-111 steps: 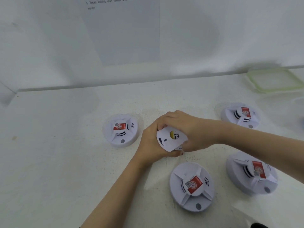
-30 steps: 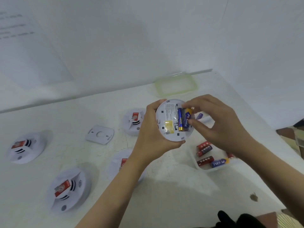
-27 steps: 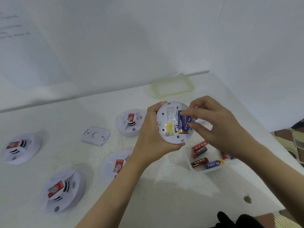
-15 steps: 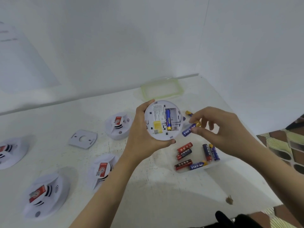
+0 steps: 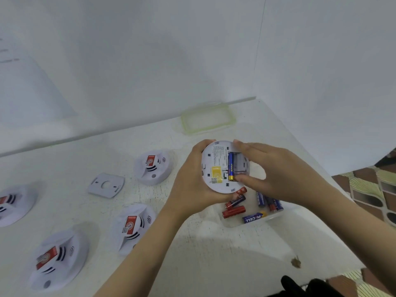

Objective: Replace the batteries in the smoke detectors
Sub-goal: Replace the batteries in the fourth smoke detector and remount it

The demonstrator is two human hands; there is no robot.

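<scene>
Head view: your left hand [image 5: 190, 181] grips the smoke detector [image 5: 216, 168] back-up above the tabletop [image 5: 214, 254], so the bay faces you. 1 blue battery [image 5: 231, 166] sits inside. Your right hand [image 5: 285, 179] lies unclenched across it, thumb at its end, likely to pry.

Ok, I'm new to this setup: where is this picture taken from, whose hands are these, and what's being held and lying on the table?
It comes from a single camera worn on a person's head, looking down at their own bare hands. There is no robot. The left hand grips a smoke detector turned back up, with one blue battery in its open bay. The right hand lays its fingers over the bay, thumb beside that battery. On the white table lie four more detectors, a loose mounting plate, a clear tray of spare batteries and a green-rimmed lid.
</scene>
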